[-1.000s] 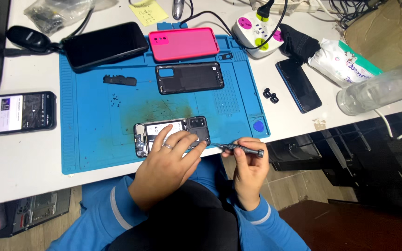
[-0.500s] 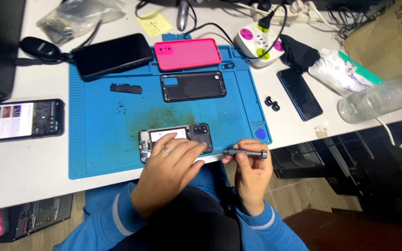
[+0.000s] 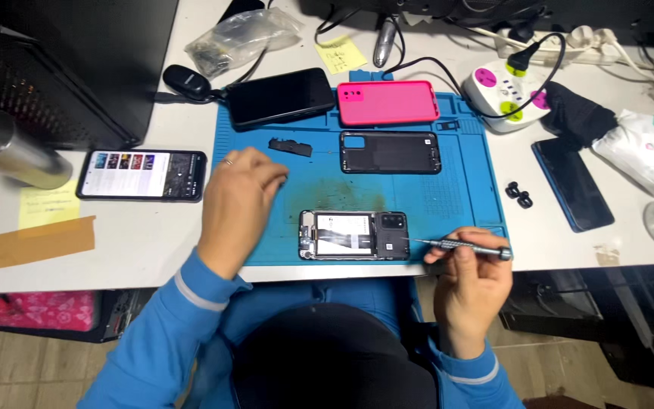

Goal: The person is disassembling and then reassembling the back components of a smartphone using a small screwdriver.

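Setting: white bench (image 3: 153, 250) carrying a blue rubber repair mat (image 3: 266, 235), the landmark for all that follows.
Opened phone: a black smartphone with its back cover off (image 3: 354, 235) lies flat at the mat's near edge, towards its right half, silver and black innards showing.
Right hand: the right hand (image 3: 469, 282) hangs just off the mat's near right corner, its grip clamped on a slim grey metal precision screwdriver (image 3: 465, 246); the tip points left and ends just beside the opened phone's right end (touching or not, I cannot tell).
Left hand: the left hand (image 3: 239, 198) rests over the mat's left part, fingers curled loosely together and holding nothing that shows, a ring on one finger.
Small part: a black plastic strip (image 3: 291, 146) lies on the mat just beyond the left hand's fingertips.
Loose covers: a black phone back cover (image 3: 390, 152) sits mid-mat, a bright pink phone case (image 3: 389, 102) at the mat's far edge.
Off the mat: a lit smartphone (image 3: 142, 175) lies left of it, a white power strip (image 3: 502, 89) beyond its far right corner.
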